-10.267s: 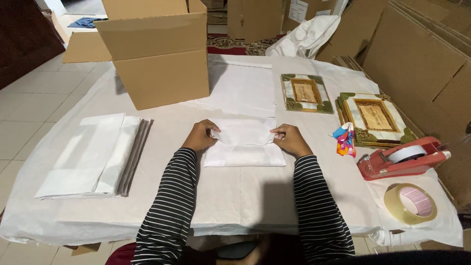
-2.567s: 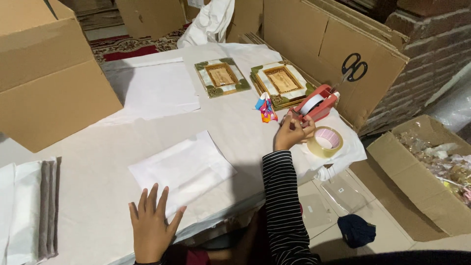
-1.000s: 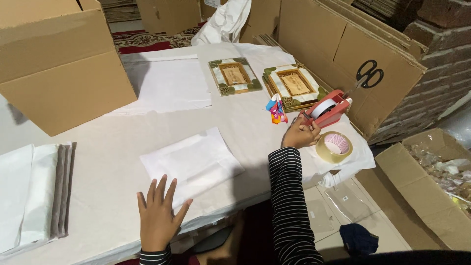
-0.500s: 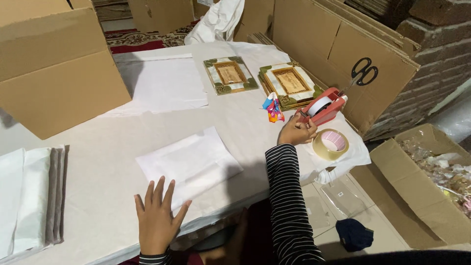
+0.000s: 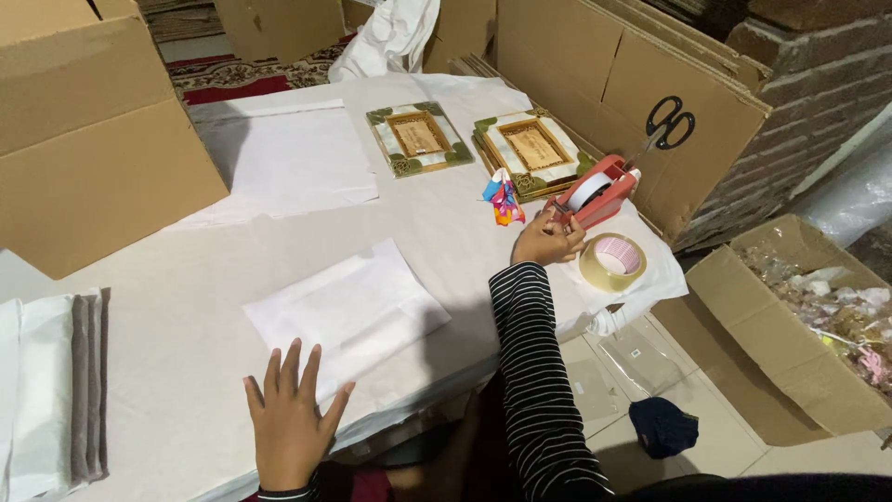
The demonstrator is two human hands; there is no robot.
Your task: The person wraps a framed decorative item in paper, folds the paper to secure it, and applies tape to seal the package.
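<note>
My left hand [image 5: 290,420] lies flat on the white-covered table [image 5: 186,307], fingers spread, just below a white paper-wrapped flat package [image 5: 348,307]. My right hand [image 5: 548,237] reaches to the right and its fingers pinch at the front of a red tape dispenser [image 5: 595,191]; whether it holds tape I cannot tell. A loose roll of clear tape [image 5: 613,262] lies right beside that hand. Two green-and-gold framed pictures [image 5: 418,139] [image 5: 530,149] lie further back.
A big cardboard box [image 5: 93,139] stands at the back left. Folded white and grey sheets [image 5: 51,390] lie at the left edge. Colourful small items [image 5: 502,197] sit near the frames. Scissors [image 5: 667,125] hang on cardboard at right; an open box [image 5: 799,325] stands on the floor.
Ten seconds ago both hands pressed the wrapped package. Since then my right hand went to the tape dispenser and stays there; my left hand rests flat at the table's near edge.
</note>
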